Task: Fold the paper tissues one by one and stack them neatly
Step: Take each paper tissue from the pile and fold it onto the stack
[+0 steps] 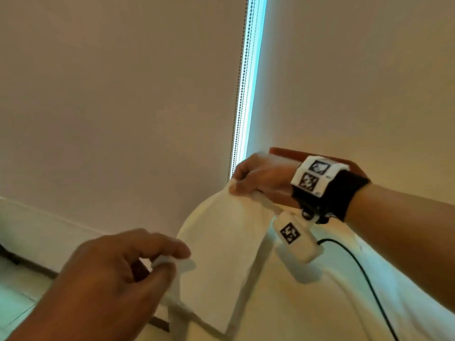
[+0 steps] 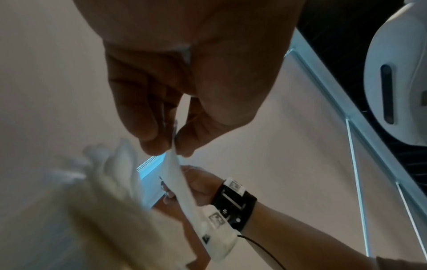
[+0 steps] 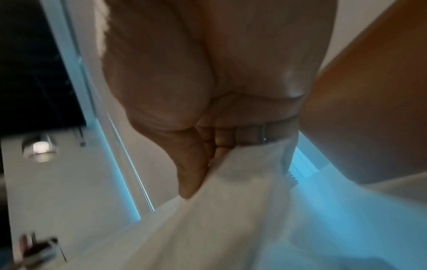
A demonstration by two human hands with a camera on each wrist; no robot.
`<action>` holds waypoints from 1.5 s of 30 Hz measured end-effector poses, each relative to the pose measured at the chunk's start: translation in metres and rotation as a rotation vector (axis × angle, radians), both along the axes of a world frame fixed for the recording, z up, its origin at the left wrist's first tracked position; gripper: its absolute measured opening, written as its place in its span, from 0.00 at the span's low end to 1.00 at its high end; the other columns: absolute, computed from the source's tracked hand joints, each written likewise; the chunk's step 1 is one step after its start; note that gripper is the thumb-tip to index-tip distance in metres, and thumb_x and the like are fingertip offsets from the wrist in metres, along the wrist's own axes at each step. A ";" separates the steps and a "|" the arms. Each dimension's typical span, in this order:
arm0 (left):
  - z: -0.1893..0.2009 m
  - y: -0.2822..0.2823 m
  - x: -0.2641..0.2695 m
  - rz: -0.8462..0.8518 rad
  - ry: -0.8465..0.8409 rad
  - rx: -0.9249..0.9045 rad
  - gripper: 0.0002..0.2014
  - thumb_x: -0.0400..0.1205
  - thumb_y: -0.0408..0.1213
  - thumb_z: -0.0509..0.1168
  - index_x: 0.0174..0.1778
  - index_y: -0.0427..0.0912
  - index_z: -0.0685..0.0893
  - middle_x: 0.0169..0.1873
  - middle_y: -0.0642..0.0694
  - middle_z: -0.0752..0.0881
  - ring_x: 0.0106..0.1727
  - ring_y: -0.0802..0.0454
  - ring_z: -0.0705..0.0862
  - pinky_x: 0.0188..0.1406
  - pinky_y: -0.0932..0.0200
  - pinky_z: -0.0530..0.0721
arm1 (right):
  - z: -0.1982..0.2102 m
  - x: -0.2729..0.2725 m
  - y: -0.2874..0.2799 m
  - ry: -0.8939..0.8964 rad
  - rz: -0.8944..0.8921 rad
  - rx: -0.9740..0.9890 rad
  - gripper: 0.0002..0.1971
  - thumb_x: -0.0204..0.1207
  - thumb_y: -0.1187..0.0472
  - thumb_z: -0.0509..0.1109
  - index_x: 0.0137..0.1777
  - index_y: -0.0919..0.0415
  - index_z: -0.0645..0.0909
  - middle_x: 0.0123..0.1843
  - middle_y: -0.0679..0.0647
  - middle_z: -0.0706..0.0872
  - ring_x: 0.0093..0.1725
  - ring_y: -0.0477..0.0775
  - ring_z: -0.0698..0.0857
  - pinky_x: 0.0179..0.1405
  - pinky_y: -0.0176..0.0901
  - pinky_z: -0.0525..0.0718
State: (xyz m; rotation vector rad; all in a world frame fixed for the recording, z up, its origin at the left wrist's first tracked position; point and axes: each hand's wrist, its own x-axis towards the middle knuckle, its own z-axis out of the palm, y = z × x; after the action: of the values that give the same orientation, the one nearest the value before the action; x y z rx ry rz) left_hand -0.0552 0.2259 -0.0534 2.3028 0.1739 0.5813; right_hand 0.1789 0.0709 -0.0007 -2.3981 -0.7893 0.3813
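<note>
Tissue: one white paper tissue (image 1: pixel 221 247) held up in the air btwn both hands, hanging down as a soft sheet w/ lower edge near the bottom of the head view.
Left hand: left hand (image 1: pixel 118 274) low in front, fingers curled, thumb and fingertips pinching the tissue's near left edge. Left wrist view shows the edge squeezed btwn thumb and fingers (image 2: pixel 150 127).
Right hand: right hand (image 1: pixel 261 178) higher and further out, fingers curled tight, gripping the tissue's top corner. Right wrist view shows thumb (image 3: pixel 191 173) pressed against the white sheet.
Wrist gear: black strap (image 1: pixel 344 195) on right wrist w/ white blocks bearing black-and-white square markers; thin black cable (image 1: pixel 364 274) trails from it.
Backdrop: pale roller blinds (image 1: pixel 110 94) fill the head view, w/ a bright blue-white gap (image 1: pixel 251 82) btwn two blinds and a bead chain (image 1: pixel 242 82) beside it.
Surface: whitish surface (image 1: pixel 320 311) below the hands; blurred, detail unclear.
</note>
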 end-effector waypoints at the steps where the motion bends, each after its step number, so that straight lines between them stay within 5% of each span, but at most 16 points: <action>1: -0.003 0.000 0.002 -0.001 0.059 0.044 0.20 0.69 0.39 0.77 0.33 0.78 0.86 0.20 0.63 0.85 0.20 0.63 0.82 0.34 0.59 0.85 | -0.008 0.002 0.008 -0.044 0.018 -0.069 0.03 0.74 0.58 0.78 0.43 0.55 0.88 0.44 0.51 0.90 0.46 0.52 0.90 0.47 0.44 0.89; 4: -0.009 0.001 0.011 -0.008 0.197 0.136 0.27 0.71 0.42 0.75 0.33 0.89 0.76 0.28 0.81 0.80 0.34 0.77 0.82 0.42 0.65 0.83 | -0.028 0.007 0.024 -0.127 0.075 -0.243 0.04 0.76 0.55 0.76 0.43 0.51 0.84 0.45 0.46 0.87 0.48 0.47 0.87 0.45 0.39 0.85; 6: -0.014 0.004 0.013 -0.012 0.227 0.155 0.27 0.71 0.45 0.74 0.34 0.91 0.73 0.32 0.85 0.79 0.38 0.79 0.81 0.45 0.66 0.84 | -0.036 0.010 0.028 -0.148 0.087 -0.306 0.07 0.75 0.53 0.77 0.40 0.50 0.82 0.43 0.46 0.85 0.44 0.47 0.85 0.40 0.37 0.80; 10: -0.023 0.011 0.015 -0.003 0.263 0.193 0.21 0.69 0.52 0.72 0.37 0.90 0.73 0.35 0.80 0.81 0.36 0.71 0.83 0.42 0.69 0.80 | -0.038 0.013 0.028 -0.193 0.068 -0.414 0.14 0.74 0.45 0.77 0.44 0.56 0.84 0.43 0.50 0.86 0.41 0.49 0.84 0.38 0.38 0.79; 13: -0.022 0.012 0.019 0.028 0.330 0.276 0.16 0.64 0.62 0.68 0.41 0.91 0.72 0.37 0.60 0.81 0.37 0.65 0.81 0.44 0.65 0.81 | -0.033 0.013 0.024 -0.239 0.018 -0.559 0.24 0.72 0.36 0.74 0.43 0.60 0.83 0.34 0.50 0.85 0.32 0.49 0.82 0.32 0.38 0.77; 18: 0.017 -0.012 0.023 0.000 0.279 0.438 0.12 0.58 0.66 0.64 0.37 0.86 0.77 0.35 0.67 0.73 0.35 0.64 0.78 0.37 0.53 0.84 | 0.013 0.000 -0.014 -0.316 -0.099 -0.478 0.22 0.74 0.39 0.74 0.44 0.61 0.85 0.34 0.50 0.87 0.32 0.49 0.82 0.32 0.38 0.77; 21: 0.051 -0.053 0.033 -0.139 0.009 0.548 0.18 0.58 0.65 0.61 0.44 0.74 0.79 0.38 0.70 0.74 0.34 0.59 0.81 0.32 0.48 0.84 | 0.063 -0.025 -0.065 -0.309 -0.193 -0.315 0.16 0.75 0.44 0.76 0.41 0.59 0.86 0.31 0.50 0.88 0.30 0.49 0.84 0.33 0.41 0.83; 26: 0.081 -0.149 0.062 -0.607 0.037 0.705 0.17 0.70 0.67 0.66 0.54 0.75 0.73 0.46 0.72 0.73 0.39 0.74 0.70 0.35 0.75 0.64 | 0.114 -0.094 -0.172 -0.374 -0.346 -0.242 0.10 0.73 0.46 0.77 0.44 0.52 0.88 0.36 0.48 0.92 0.34 0.43 0.90 0.33 0.38 0.87; 28: 0.076 -0.180 0.079 -0.749 0.082 0.790 0.24 0.72 0.66 0.67 0.64 0.74 0.71 0.52 0.71 0.75 0.43 0.72 0.71 0.37 0.75 0.63 | 0.110 -0.125 -0.208 -0.336 -0.388 -0.263 0.09 0.71 0.47 0.78 0.44 0.51 0.88 0.36 0.46 0.92 0.34 0.43 0.90 0.35 0.40 0.87; 31: 0.063 -0.214 0.097 -0.951 0.163 0.862 0.31 0.71 0.66 0.69 0.70 0.71 0.71 0.66 0.68 0.76 0.63 0.65 0.76 0.57 0.66 0.76 | 0.080 -0.158 -0.245 -0.278 -0.385 -0.373 0.10 0.68 0.44 0.78 0.45 0.46 0.88 0.38 0.41 0.91 0.37 0.39 0.88 0.41 0.42 0.89; 33: 0.056 -0.229 0.101 -1.089 0.239 0.899 0.36 0.67 0.69 0.71 0.71 0.71 0.70 0.67 0.68 0.75 0.65 0.63 0.76 0.65 0.58 0.79 | 0.058 -0.173 -0.258 -0.223 -0.367 -0.487 0.15 0.67 0.39 0.78 0.53 0.39 0.86 0.44 0.34 0.87 0.45 0.35 0.86 0.44 0.36 0.87; 36: 0.050 -0.243 0.099 -1.194 0.230 0.946 0.37 0.66 0.71 0.70 0.72 0.71 0.69 0.66 0.69 0.76 0.62 0.64 0.76 0.63 0.58 0.79 | 0.028 -0.190 -0.268 -0.113 -0.326 -0.615 0.28 0.64 0.32 0.77 0.66 0.31 0.77 0.50 0.27 0.76 0.52 0.33 0.79 0.46 0.30 0.81; 38: 0.043 -0.250 0.098 -1.170 0.128 0.958 0.28 0.73 0.67 0.66 0.70 0.68 0.74 0.62 0.65 0.81 0.59 0.63 0.79 0.59 0.59 0.81 | 0.012 -0.192 -0.273 -0.123 -0.263 -0.617 0.31 0.64 0.31 0.76 0.69 0.30 0.75 0.59 0.29 0.78 0.55 0.33 0.77 0.57 0.34 0.79; 41: 0.036 -0.257 0.102 -1.148 0.094 0.933 0.15 0.82 0.53 0.61 0.64 0.60 0.82 0.54 0.58 0.88 0.53 0.60 0.85 0.57 0.59 0.85 | -0.006 -0.189 -0.279 -0.196 -0.226 -0.575 0.25 0.71 0.34 0.71 0.70 0.32 0.77 0.66 0.34 0.81 0.60 0.36 0.78 0.63 0.43 0.79; 45: 0.034 -0.256 0.109 -1.107 0.168 0.807 0.13 0.84 0.49 0.60 0.61 0.57 0.85 0.53 0.60 0.88 0.51 0.62 0.86 0.55 0.67 0.84 | -0.014 -0.185 -0.278 -0.274 -0.231 -0.513 0.15 0.81 0.43 0.64 0.65 0.33 0.83 0.65 0.33 0.84 0.59 0.38 0.80 0.59 0.38 0.79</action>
State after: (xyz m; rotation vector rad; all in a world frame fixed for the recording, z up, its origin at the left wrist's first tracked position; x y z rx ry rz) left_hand 0.0533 -0.0304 -0.0196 2.6684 -1.3956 -0.1786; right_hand -0.0064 -0.2072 -0.0151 -3.0342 -0.5638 0.1747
